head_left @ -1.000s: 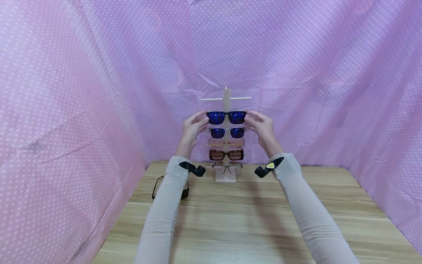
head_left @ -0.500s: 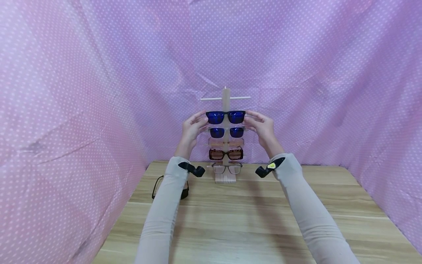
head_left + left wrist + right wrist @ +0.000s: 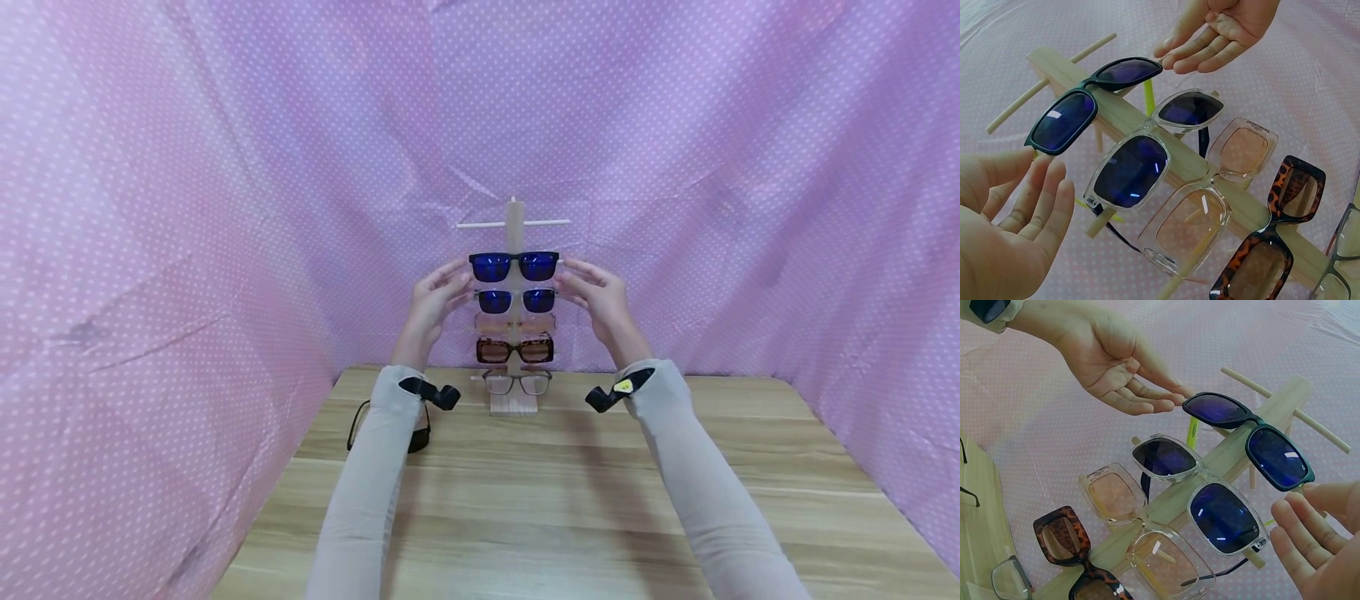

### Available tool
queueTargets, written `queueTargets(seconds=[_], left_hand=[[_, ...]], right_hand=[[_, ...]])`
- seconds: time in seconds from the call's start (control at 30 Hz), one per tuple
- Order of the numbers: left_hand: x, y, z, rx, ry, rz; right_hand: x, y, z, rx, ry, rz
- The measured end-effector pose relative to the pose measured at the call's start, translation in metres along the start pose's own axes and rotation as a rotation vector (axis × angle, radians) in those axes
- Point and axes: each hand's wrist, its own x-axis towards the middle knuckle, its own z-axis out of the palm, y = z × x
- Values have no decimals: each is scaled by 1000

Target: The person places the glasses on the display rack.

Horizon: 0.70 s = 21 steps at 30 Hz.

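Observation:
Black-framed sunglasses (image 3: 492,267) with dark blue lenses sit near the top of a wooden display stand (image 3: 515,227); yellow-green shows on their temples in both wrist views. My left hand (image 3: 437,293) is at their left end, fingers loosely extended, fingertips right by the frame's corner (image 3: 1032,145). At the opposite end my right hand (image 3: 602,297) holds the same relaxed pose, its thumb and fingertips close to the other corner (image 3: 1305,481). Neither hand pinches the frame. Just below hang clear-framed sunglasses (image 3: 1132,172) with blue lenses.
Lower on the stand are clear glasses with peach lenses (image 3: 1163,553), tortoiseshell sunglasses (image 3: 515,351) and thin-framed clear glasses (image 3: 517,383). A bare peg (image 3: 551,222) crosses the top. Dark glasses (image 3: 420,438) lie on the wooden table (image 3: 525,517), partly behind my left sleeve. Pink dotted cloth (image 3: 480,100) surrounds it.
Both hands have eased slightly outward from the black sunglasses, and their fingers have loosened off the frame's ends. The sunglasses stay in place on the stand.

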Motion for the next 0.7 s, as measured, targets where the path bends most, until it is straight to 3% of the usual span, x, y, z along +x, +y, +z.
queueTargets(seconds=[0.4, 0.7], left_hand=[[-24, -8, -18, 21, -72, -13], [-51, -19, -51, -72, -11, -8]], right_hand=[[-19, 9, -6, -11, -43, 23], [-38, 30, 10, -17, -100, 27]])
